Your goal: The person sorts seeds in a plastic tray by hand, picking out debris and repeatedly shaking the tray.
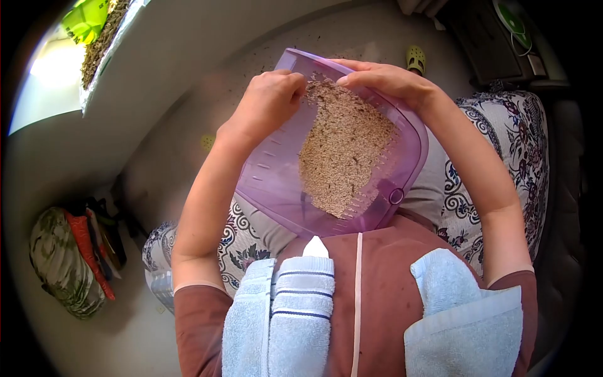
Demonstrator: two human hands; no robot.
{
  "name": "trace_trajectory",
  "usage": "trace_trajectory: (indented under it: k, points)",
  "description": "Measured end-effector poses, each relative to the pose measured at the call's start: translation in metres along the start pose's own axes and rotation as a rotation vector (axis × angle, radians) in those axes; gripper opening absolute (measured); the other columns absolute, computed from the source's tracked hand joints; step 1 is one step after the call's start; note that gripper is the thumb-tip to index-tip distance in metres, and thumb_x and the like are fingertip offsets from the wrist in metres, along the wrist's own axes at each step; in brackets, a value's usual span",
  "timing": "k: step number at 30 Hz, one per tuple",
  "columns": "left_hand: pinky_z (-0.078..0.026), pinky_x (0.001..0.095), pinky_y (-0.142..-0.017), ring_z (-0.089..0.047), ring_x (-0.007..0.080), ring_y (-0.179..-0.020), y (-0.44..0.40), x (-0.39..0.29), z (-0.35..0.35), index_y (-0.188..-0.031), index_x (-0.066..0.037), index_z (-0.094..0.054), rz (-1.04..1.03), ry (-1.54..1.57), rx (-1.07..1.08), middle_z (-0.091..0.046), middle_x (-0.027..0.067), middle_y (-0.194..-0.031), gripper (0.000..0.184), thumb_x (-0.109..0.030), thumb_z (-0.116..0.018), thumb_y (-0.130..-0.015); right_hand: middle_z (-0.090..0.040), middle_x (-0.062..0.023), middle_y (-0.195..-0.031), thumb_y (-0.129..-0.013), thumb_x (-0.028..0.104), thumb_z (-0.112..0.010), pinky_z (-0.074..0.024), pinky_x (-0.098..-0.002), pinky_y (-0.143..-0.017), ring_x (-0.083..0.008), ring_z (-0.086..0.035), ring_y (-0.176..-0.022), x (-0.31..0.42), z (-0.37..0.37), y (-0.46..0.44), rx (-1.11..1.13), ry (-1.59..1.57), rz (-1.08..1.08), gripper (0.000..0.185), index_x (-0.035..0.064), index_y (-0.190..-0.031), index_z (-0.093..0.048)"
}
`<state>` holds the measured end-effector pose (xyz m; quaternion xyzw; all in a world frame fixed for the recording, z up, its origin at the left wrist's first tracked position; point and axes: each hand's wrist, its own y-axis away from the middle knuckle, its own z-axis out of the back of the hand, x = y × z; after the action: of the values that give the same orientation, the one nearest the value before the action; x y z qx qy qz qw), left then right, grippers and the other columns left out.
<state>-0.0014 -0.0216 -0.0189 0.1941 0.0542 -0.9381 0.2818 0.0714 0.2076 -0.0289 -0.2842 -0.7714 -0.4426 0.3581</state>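
Observation:
A translucent purple plastic basket (270, 198) with slotted walls and a round hole near one corner rests tilted against my lap. Small tan grains (345, 151), mixed with dark bits, lie heaped inside it. My right hand (386, 81) grips the basket's far right rim, its thumb over the inside near the grains. Over the far left part of the basket, my left hand (270, 103) is closed with its fingertips pinched beside the darkest bits. Whatever those fingers hold, if anything, is hidden.
Patterned fabric (502, 144) covers the seat under me. Blue towels (461, 320) hang over my chest. At upper left is a ledge with dark loose material (103, 41) and a green bag (86, 22). Bags (66, 264) stand at left; a yellow-green clog (415, 60) is ahead.

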Motion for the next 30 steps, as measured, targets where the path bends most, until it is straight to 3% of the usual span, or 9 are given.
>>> trace_trajectory:
  k: [3, 6, 9, 12, 13, 16, 19, 22, 30]
  points:
    - [-0.053, 0.0241, -0.069, -0.065, 0.0112, -0.072, 0.005, 0.011, 0.009, -0.087, -0.003, -0.067, 0.123, 0.264, -0.085, -0.066, 0.0056, -0.079, 0.016, 0.006, -0.066, -0.074, -0.060, -0.0071, -0.116, -0.090, 0.024, -0.059, -0.0487, -0.0250, -0.086, -0.0117, -0.059, -0.100, 0.001, -0.002, 0.002, -0.007, -0.029, 0.016, 0.062, 0.0120, -0.146, -0.036]
    - [-0.052, 0.0204, -0.072, -0.064, 0.0065, -0.077, 0.013, 0.046, 0.023, -0.091, -0.001, -0.070, 0.361, 0.667, -0.218, -0.069, 0.0007, -0.084, 0.012, 0.002, -0.068, -0.080, -0.060, -0.0072, -0.117, -0.090, 0.024, -0.058, -0.0486, -0.0255, -0.086, -0.0123, -0.059, -0.101, 0.005, -0.003, 0.004, 0.012, -0.029, 0.026, 0.061, 0.0113, -0.146, -0.036]
    - [-0.053, 0.0256, -0.079, -0.066, 0.0141, -0.090, 0.026, 0.098, 0.020, -0.096, -0.007, -0.071, 0.439, 0.297, -0.340, -0.069, 0.0057, -0.099, 0.015, -0.004, -0.068, -0.082, -0.060, -0.0074, -0.117, -0.090, 0.024, -0.058, -0.0486, -0.0252, -0.086, -0.0125, -0.059, -0.101, 0.004, -0.004, 0.002, 0.006, -0.037, 0.032, 0.061, 0.0106, -0.145, -0.037]
    - [-0.051, 0.0331, -0.089, -0.062, 0.0245, -0.107, 0.041, 0.100, 0.009, -0.100, -0.013, -0.072, 0.088, -0.513, -0.443, -0.063, 0.0100, -0.119, 0.016, -0.012, -0.068, -0.084, -0.060, -0.0077, -0.116, -0.090, 0.024, -0.059, -0.0488, -0.0252, -0.086, -0.0123, -0.059, -0.100, 0.006, -0.005, 0.003, 0.008, -0.033, 0.032, 0.061, 0.0103, -0.145, -0.037]
    - [-0.047, 0.0389, -0.095, -0.052, 0.0317, -0.119, 0.041, 0.095, 0.007, -0.101, -0.017, -0.071, 0.212, -0.388, -0.334, -0.055, 0.0099, -0.131, 0.017, -0.016, -0.067, -0.085, -0.060, -0.0078, -0.116, -0.089, 0.024, -0.059, -0.0489, -0.0251, -0.086, -0.0123, -0.059, -0.099, 0.006, -0.005, 0.003, 0.007, -0.031, 0.031, 0.062, 0.0102, -0.145, -0.037]
    - [-0.051, 0.0350, -0.087, -0.060, 0.0273, -0.106, 0.035, 0.070, 0.004, -0.096, -0.014, -0.072, 0.214, -0.450, -0.445, -0.062, 0.0064, -0.119, 0.013, -0.013, -0.067, -0.084, -0.061, -0.0088, -0.116, -0.089, 0.023, -0.059, -0.0507, -0.0256, -0.084, -0.0126, -0.061, -0.097, 0.004, -0.004, 0.000, -0.001, -0.032, 0.032, 0.061, 0.0106, -0.144, -0.038]
    - [-0.053, 0.0305, -0.076, -0.064, 0.0215, -0.088, 0.035, 0.032, 0.016, -0.091, -0.012, -0.072, 0.243, 0.068, -0.345, -0.065, 0.0041, -0.104, 0.009, -0.012, -0.068, -0.083, -0.062, -0.0098, -0.117, -0.089, 0.021, -0.059, -0.0525, -0.0262, -0.083, -0.0129, -0.062, -0.097, 0.003, -0.003, -0.003, -0.006, -0.036, 0.041, 0.059, 0.0111, -0.144, -0.040]
    - [-0.052, 0.0274, -0.067, -0.062, 0.0171, -0.074, 0.035, 0.010, 0.007, -0.088, -0.011, -0.072, 0.174, 0.010, -0.280, -0.065, 0.0022, -0.093, 0.008, -0.011, -0.070, -0.080, -0.059, -0.0085, -0.118, -0.090, 0.023, -0.059, -0.0494, -0.0248, -0.085, -0.0122, -0.059, -0.101, 0.005, -0.004, -0.001, 0.029, -0.036, 0.045, 0.062, 0.0097, -0.146, -0.036]
    - [-0.050, 0.0340, -0.072, -0.061, 0.0234, -0.078, 0.023, 0.005, -0.003, -0.085, -0.006, -0.066, 0.094, -0.121, -0.200, -0.062, 0.0053, -0.088, 0.007, -0.013, -0.067, -0.083, -0.059, -0.0081, -0.119, -0.091, 0.023, -0.058, -0.0497, -0.0251, -0.085, -0.0127, -0.059, -0.101, 0.001, 0.000, -0.003, 0.033, -0.032, 0.042, 0.061, 0.0101, -0.146, -0.035]
